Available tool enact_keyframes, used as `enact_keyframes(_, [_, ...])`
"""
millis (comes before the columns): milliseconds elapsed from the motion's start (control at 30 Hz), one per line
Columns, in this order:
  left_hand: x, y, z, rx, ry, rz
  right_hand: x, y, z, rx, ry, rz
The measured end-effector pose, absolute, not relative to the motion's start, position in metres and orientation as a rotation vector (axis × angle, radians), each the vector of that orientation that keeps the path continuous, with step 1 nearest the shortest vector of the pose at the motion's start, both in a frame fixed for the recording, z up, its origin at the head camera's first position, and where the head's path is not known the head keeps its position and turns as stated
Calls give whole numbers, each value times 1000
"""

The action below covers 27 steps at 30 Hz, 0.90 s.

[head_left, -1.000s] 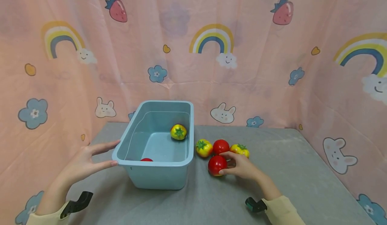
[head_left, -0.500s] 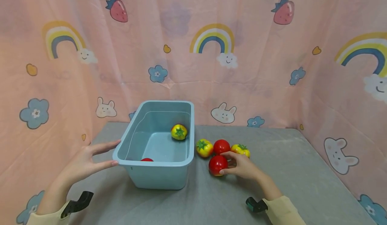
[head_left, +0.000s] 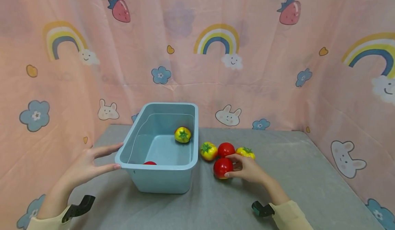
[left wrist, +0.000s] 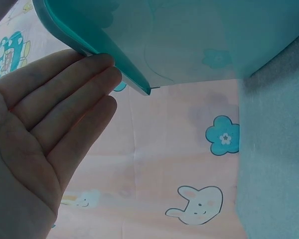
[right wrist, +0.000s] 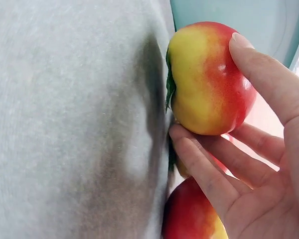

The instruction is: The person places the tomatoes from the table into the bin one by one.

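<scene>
The left hand (head_left: 82, 166) rests unclenched against the tub (head_left: 157, 167), likely steadying it, while the right hand (head_left: 248, 170) pinches the nearest red fruit (head_left: 222, 168), leaf-side to the bench (head_left: 308, 182)

Bin (head_left: 160, 180) on table (head_left: 308, 188), left of four fruits (head_left: 226, 149)

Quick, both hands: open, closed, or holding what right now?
Left hand: open, fingertips touching the light-blue rectangular plastic bin.
Right hand: closed, holding a round, glossy red-and-yellow fruit between thumb and fingers.
</scene>
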State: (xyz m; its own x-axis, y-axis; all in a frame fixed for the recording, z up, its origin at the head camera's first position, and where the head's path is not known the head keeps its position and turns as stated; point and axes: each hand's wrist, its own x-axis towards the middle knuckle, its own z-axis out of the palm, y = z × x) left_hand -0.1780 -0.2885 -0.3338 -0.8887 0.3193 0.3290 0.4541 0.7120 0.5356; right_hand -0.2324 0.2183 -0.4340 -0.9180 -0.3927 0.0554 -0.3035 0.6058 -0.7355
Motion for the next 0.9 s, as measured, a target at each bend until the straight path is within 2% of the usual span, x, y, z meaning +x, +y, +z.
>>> enact_keyframes(900, [-179,-289,-336,-608,-2706,-904,-231,221,-404,-571,2819,-1175])
